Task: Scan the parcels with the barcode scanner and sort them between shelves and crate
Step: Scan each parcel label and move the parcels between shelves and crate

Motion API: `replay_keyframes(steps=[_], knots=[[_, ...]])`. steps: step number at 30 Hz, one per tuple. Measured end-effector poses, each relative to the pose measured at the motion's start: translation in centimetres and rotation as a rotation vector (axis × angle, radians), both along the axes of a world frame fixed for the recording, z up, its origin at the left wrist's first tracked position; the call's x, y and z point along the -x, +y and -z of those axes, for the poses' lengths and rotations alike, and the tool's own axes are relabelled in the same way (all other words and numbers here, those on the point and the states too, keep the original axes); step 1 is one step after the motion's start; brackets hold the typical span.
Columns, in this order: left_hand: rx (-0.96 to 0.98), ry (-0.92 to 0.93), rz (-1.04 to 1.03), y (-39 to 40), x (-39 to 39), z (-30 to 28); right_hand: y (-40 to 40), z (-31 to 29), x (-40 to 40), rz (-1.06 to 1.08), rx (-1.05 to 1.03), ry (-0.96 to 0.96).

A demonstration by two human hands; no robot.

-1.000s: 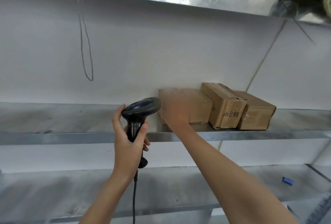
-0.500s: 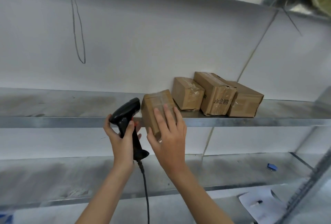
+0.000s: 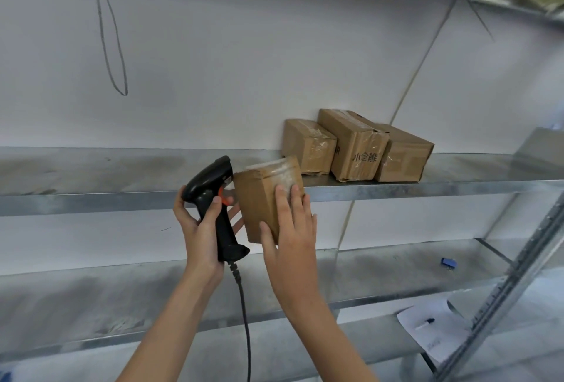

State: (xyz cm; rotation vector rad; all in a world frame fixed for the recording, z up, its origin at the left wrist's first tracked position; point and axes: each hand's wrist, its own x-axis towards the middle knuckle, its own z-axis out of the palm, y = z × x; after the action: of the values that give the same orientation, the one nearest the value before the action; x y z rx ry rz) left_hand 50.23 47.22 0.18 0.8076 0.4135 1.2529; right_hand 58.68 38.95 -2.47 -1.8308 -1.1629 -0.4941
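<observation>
Left hand (image 3: pixel 203 229): grip wrapped round the handle of the black scanner (image 3: pixel 213 195), its head aimed right at the parcel
Right hand (image 3: pixel 293 229): grip holding the brown parcel (image 3: pixel 262 195) upright, just before the middle shelf (image 3: pixel 427 188) edge
Shelf, right: three boxes (image 3: pixel 357 146) side by side, touching

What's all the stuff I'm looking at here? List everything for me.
Held parcel: one, brown cardboard, in front of the middle shelf edge.
Shelved parcels: three, brown, taped, side by side on the middle shelf.
Scanner: one, black with orange trigger, corded, nose close to the held parcel.
Shelves: grey metal, several levels.
Blue object: one, small, lower shelf, right.
Paper: one white sheet, bottom right, a pen on it.
Left hand: grips the scanner.
Right hand: holds the parcel.
</observation>
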Motion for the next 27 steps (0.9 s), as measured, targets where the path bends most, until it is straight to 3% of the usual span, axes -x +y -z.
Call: replay_keyframes(steps=[7, 12, 18, 23, 27], knots=[[-0.086, 0.082, -0.015, -0.4, 0.4, 0.5, -0.8, -0.9, 0.1, -0.048, 0.019, 0.135], [-0.158, 0.132, -0.032, -1.1, 0.7, 1.3, -0.4, -0.1, 0.5, 0.138, 0.033, -0.018], [-0.215, 0.187, -0.019, -2.1, 1.2, 1.9, -1.5, 1.4, 0.6, 0.153, -0.038, -0.004], [-0.087, 0.191, 0.060, -2.8, 1.8, 4.2, -3.9, 3.3, 1.2, 0.007, -0.139, 0.104], [-0.075, 0.208, 0.061, -4.0, 2.2, 5.5, -5.8, 4.6, 1.7, -0.118, -0.083, 0.288]])
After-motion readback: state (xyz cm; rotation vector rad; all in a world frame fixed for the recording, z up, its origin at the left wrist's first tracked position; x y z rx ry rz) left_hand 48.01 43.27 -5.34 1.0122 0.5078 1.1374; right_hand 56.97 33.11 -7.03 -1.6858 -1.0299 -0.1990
